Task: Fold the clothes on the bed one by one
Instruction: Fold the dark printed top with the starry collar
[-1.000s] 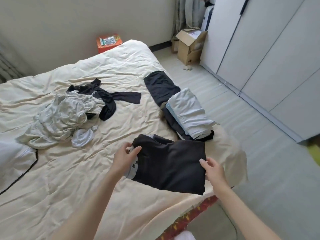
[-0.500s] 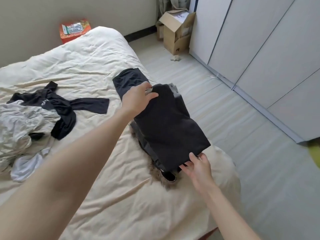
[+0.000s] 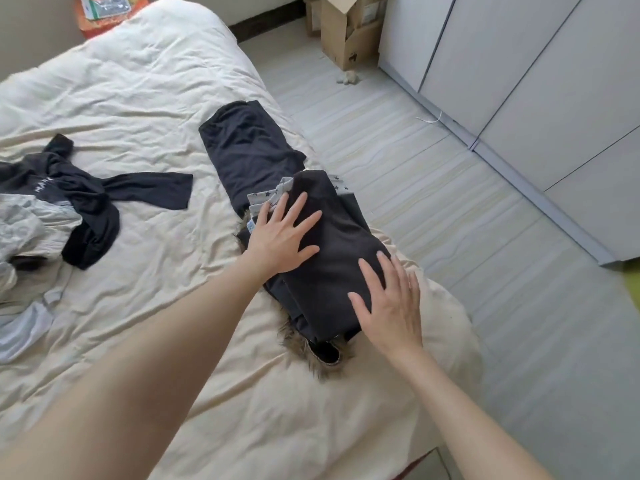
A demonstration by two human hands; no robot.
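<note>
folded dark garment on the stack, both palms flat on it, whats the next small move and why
Probably lift both hands off and reach for the crumpled dark top. The left hand and right hand lie flat on the folded dark garment, which already sits on the stack.

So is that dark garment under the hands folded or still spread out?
Folded: the dark garment is a compact rectangle atop the pile, both hands flat on it.
</note>
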